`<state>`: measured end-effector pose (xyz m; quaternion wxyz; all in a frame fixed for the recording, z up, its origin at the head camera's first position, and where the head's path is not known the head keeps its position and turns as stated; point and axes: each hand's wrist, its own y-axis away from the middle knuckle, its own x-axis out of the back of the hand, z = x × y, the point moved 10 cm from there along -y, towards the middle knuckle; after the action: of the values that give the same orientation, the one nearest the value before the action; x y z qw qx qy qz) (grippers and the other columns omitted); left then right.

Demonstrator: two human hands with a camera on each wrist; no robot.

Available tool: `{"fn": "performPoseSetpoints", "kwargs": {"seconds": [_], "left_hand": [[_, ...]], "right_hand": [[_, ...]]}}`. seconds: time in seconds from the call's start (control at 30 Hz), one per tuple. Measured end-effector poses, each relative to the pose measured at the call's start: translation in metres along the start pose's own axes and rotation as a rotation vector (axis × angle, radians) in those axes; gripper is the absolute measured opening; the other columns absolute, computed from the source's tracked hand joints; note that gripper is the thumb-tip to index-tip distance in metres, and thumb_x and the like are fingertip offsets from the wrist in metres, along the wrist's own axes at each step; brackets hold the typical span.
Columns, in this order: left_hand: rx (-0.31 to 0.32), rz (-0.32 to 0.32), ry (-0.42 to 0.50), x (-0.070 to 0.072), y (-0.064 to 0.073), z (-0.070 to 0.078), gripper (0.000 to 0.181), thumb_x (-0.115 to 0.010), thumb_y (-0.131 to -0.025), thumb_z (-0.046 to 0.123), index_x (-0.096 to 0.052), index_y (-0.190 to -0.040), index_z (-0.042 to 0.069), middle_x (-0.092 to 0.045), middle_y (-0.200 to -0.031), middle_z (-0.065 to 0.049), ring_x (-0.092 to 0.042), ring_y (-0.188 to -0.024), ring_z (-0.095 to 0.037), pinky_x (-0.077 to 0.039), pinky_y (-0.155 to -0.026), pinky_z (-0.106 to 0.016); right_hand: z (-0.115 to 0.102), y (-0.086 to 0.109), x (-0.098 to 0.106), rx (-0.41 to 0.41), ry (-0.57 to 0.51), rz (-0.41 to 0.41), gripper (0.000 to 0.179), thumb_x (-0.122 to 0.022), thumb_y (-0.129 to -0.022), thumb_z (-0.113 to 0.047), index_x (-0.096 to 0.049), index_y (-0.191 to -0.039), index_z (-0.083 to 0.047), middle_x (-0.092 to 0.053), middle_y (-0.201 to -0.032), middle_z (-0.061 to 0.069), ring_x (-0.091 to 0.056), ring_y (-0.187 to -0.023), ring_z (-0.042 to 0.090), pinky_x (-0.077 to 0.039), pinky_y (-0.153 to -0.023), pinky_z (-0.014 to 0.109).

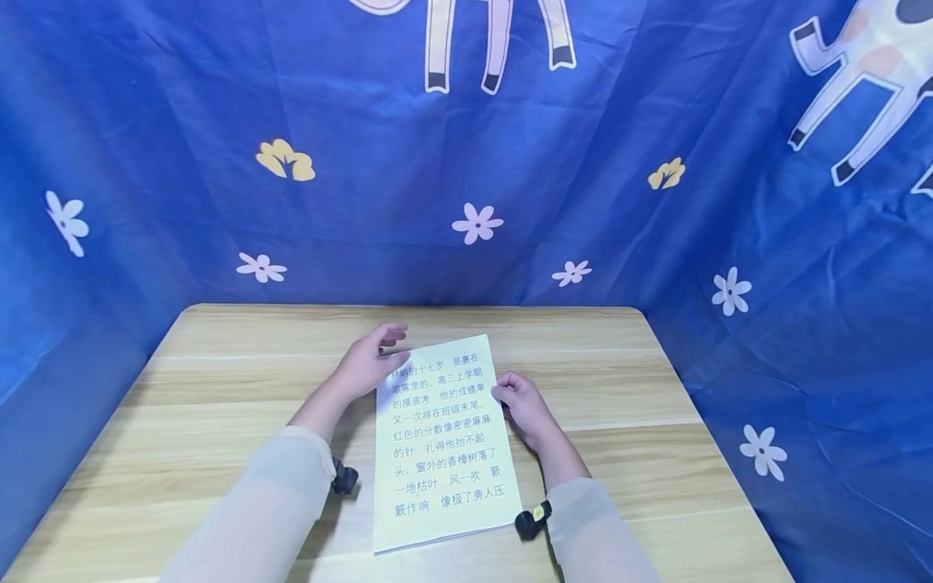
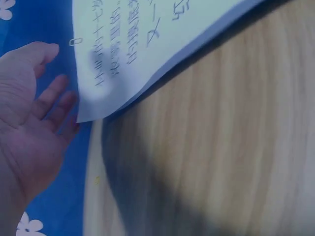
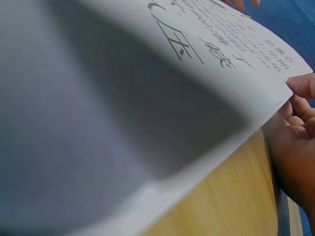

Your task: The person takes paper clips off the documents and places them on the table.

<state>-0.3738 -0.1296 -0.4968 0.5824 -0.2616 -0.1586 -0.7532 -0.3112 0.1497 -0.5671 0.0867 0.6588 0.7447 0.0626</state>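
Observation:
A stack of paper sheets (image 1: 445, 453) printed with large Chinese characters is held tilted above the table, its lower edge towards me. My right hand (image 1: 526, 409) pinches its right edge between thumb and fingers, as the right wrist view also shows at the paper's side (image 3: 288, 91). A small paper clip (image 2: 75, 42) sits on the top edge. Near the top left corner is my left hand (image 1: 372, 360), fingers loosely bent and spread. In the left wrist view that hand (image 2: 37, 113) faces the top edge and grips nothing; whether a fingertip touches the paper I cannot tell.
A light wood-grain table (image 1: 240, 389) with rounded far corners lies beneath. Blue cloth (image 1: 379, 227) with printed flowers and animal figures hangs behind it and along both sides. Black wrist devices (image 1: 344, 478) are worn at both cuffs.

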Motion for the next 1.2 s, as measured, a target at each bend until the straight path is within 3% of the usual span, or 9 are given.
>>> {"fn": "performPoseSetpoints", "kwargs": {"seconds": [0.1, 0.27, 0.5, 0.8, 1.2], "left_hand": [[0.013, -0.026, 0.017, -0.01, -0.002, -0.002, 0.057, -0.071, -0.105, 0.018, -0.051, -0.157, 0.011, -0.065, -0.152, -0.021, -0.058, -0.144, -0.046, -0.046, -0.122, -0.062], [-0.001, -0.046, -0.034, -0.02, -0.004, 0.002, 0.053, -0.072, -0.105, 0.02, -0.054, -0.154, 0.012, -0.07, -0.144, -0.022, -0.063, -0.139, -0.045, -0.043, -0.124, -0.063], [-0.002, -0.03, -0.053, -0.027, -0.008, 0.001, 0.046, -0.07, -0.106, 0.023, -0.058, -0.15, 0.015, -0.072, -0.137, -0.021, -0.065, -0.134, -0.044, -0.044, -0.121, -0.064], [-0.014, 0.044, -0.072, -0.026, -0.008, 0.003, 0.034, -0.072, -0.105, 0.02, -0.066, -0.138, 0.018, -0.076, -0.13, -0.015, -0.068, -0.128, -0.041, -0.045, -0.121, -0.062], [0.032, 0.08, 0.0, -0.024, -0.005, 0.001, 0.031, -0.072, -0.104, 0.026, -0.071, -0.135, 0.021, -0.077, -0.122, -0.01, -0.069, -0.119, -0.034, -0.048, -0.115, -0.057]], "right_hand": [[0.001, 0.0, 0.001, 0.0, 0.005, -0.001, 0.007, -0.061, -0.104, -0.007, -0.061, -0.097, -0.005, -0.077, -0.094, -0.001, -0.072, -0.085, 0.013, -0.058, -0.076, 0.026], [0.001, 0.001, 0.002, 0.004, -0.008, -0.004, 0.007, -0.061, -0.104, -0.006, -0.061, -0.097, -0.006, -0.077, -0.094, -0.001, -0.073, -0.085, 0.014, -0.06, -0.077, 0.028], [0.002, 0.0, 0.001, 0.0, -0.027, -0.009, 0.008, -0.061, -0.104, -0.006, -0.061, -0.096, -0.007, -0.077, -0.093, -0.002, -0.073, -0.084, 0.013, -0.06, -0.075, 0.027], [0.002, -0.001, 0.001, 0.006, -0.022, -0.008, 0.011, -0.06, -0.104, -0.004, -0.061, -0.094, -0.009, -0.075, -0.094, -0.002, -0.072, -0.084, 0.012, -0.059, -0.074, 0.025], [0.002, -0.001, 0.0, 0.005, -0.035, -0.024, 0.011, -0.06, -0.105, -0.004, -0.06, -0.095, -0.008, -0.075, -0.094, -0.003, -0.073, -0.085, 0.012, -0.06, -0.075, 0.025]]}}
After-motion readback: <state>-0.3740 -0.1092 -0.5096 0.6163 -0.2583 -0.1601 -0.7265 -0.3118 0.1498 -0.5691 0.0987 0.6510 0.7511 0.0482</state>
